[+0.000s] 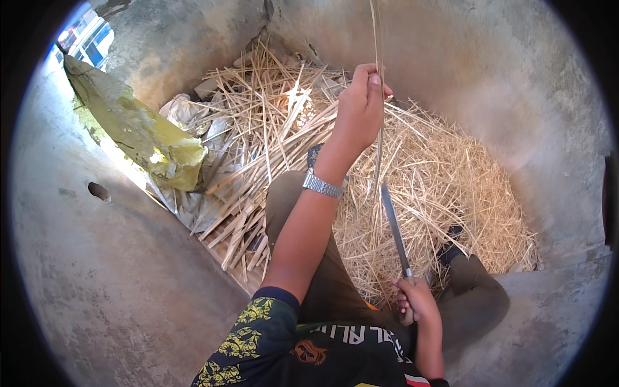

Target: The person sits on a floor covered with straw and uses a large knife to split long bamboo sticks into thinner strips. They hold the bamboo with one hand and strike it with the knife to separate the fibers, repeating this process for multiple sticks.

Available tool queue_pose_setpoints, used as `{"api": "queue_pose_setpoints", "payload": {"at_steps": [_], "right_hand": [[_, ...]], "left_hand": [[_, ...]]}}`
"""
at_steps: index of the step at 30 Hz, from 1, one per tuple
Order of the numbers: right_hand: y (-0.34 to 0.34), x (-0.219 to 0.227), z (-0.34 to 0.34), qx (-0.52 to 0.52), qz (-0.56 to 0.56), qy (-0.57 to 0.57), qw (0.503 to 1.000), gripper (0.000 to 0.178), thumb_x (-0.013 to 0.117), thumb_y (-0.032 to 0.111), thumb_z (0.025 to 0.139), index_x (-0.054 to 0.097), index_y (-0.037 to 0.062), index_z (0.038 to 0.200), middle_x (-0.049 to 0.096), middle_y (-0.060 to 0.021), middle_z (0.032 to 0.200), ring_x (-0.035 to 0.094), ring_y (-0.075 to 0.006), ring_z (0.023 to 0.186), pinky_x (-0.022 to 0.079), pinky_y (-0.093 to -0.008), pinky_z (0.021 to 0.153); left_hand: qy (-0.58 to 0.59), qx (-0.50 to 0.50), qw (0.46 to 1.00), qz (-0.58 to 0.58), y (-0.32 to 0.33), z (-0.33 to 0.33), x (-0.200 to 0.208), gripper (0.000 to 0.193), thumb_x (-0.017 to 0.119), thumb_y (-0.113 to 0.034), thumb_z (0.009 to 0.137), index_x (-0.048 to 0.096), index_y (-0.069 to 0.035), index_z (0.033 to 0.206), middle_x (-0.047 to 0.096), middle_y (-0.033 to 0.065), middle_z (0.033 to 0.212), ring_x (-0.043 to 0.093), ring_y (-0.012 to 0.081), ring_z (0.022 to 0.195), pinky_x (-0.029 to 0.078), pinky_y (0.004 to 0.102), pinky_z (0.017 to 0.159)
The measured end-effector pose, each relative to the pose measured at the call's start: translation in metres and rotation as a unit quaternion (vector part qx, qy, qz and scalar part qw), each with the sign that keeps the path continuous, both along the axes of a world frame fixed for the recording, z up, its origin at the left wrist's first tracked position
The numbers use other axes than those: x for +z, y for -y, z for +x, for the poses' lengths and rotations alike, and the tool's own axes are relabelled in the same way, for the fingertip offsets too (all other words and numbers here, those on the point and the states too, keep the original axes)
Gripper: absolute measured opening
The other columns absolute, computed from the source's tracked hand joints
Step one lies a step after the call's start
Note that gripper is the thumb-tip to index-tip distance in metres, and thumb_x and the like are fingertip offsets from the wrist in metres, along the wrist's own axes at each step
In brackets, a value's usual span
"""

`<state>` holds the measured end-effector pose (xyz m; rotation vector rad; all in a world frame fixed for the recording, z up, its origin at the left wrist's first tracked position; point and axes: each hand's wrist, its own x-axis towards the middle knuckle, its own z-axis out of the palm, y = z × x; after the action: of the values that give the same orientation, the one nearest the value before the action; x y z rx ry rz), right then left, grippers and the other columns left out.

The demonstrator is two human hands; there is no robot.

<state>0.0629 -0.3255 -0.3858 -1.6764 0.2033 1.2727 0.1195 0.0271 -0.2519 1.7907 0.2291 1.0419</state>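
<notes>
My left hand (362, 108), raised at the end of an outstretched arm, is closed around a long thin strip (378, 151) that looks like split bamboo. The strip stands nearly upright; its upper part runs out of the top of the view. Its lower end comes close to the tip of a long-bladed knife (396, 229); whether they touch, I cannot tell. Low and right of centre, my right hand (419, 298) grips the knife's handle, blade pointing up and away from me. A metal watch (324, 185) circles my left wrist.
A large heap of pale shavings (451, 187) covers the floor between and beyond my legs. Longer split sticks (258, 155) lie piled at left. Concrete walls (464, 58) curve around, with a yellowish torn sheet (138, 132) at the left opening. A hole (98, 191) pierces the left concrete.
</notes>
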Motion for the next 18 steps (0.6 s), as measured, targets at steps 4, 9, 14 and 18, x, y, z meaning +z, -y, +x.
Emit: {"api": "queue_pose_setpoints", "payload": {"at_steps": [4,9,14,18], "right_hand": [[0.016,0.011,-0.006,-0.046,0.042,0.048,0.997,0.026,0.071,0.019,0.093,0.050,0.0095,0.081,0.047,0.0035,0.057,0.043,-0.0064,0.042,0.036,-0.0250,0.038],[-0.011,0.030,-0.008,-0.071,0.081,0.108,0.988,0.027,0.071,0.020,0.094,0.050,0.0089,0.082,0.048,0.0024,0.058,0.043,-0.0062,0.043,0.036,-0.0247,0.039],[-0.054,0.044,-0.002,-0.072,0.162,0.140,0.974,0.023,0.069,0.018,0.095,0.051,0.0092,0.083,0.047,0.0044,0.058,0.042,-0.0049,0.043,0.037,-0.0230,0.040],[-0.086,0.009,0.007,-0.059,0.190,0.079,0.977,0.023,0.069,0.016,0.095,0.051,0.0082,0.083,0.048,0.0028,0.057,0.042,-0.0059,0.042,0.037,-0.0244,0.040]], "left_hand": [[-0.015,0.010,1.000,-0.007,0.001,-0.006,0.002,0.031,0.041,-0.013,0.107,0.053,0.002,0.131,0.071,0.0101,0.098,0.067,0.0172,0.092,0.053,0.0340,0.085],[0.021,-0.013,0.999,-0.038,0.005,-0.004,-0.001,0.030,0.049,-0.016,0.106,0.055,-0.003,0.132,0.072,0.0094,0.106,0.066,0.0169,0.097,0.051,0.0313,0.085],[0.015,0.022,1.000,0.014,0.000,-0.006,0.002,0.025,0.064,-0.023,0.101,0.071,-0.002,0.114,0.071,0.0028,0.101,0.060,0.0105,0.081,0.048,0.0267,0.076],[0.003,0.040,0.999,0.034,-0.001,-0.006,0.005,0.023,0.074,-0.022,0.094,0.077,-0.002,0.105,0.068,0.0003,0.094,0.057,0.0081,0.078,0.045,0.0254,0.068]]}}
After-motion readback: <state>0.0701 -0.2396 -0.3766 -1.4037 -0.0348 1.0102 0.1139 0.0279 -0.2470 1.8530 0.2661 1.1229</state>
